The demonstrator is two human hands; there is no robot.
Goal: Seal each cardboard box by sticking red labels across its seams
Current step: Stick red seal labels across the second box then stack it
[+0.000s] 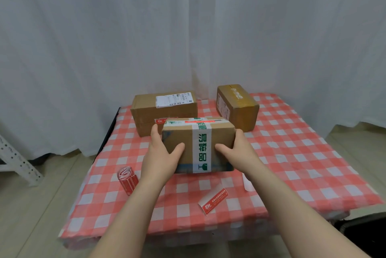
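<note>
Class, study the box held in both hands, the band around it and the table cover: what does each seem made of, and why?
Box: brown cardboard, matt, creased edges. Band: probably plastic tape, white with green print, wrapped smoothly over the edge. Table cover: thin checked sheet, plastic or paper, unclear; it wrinkles and drapes.

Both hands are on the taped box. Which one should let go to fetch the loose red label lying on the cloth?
Probably right. The loose red label lies closer to the right hand than to the left hand, whose grip could steady the taped box meanwhile.
</note>
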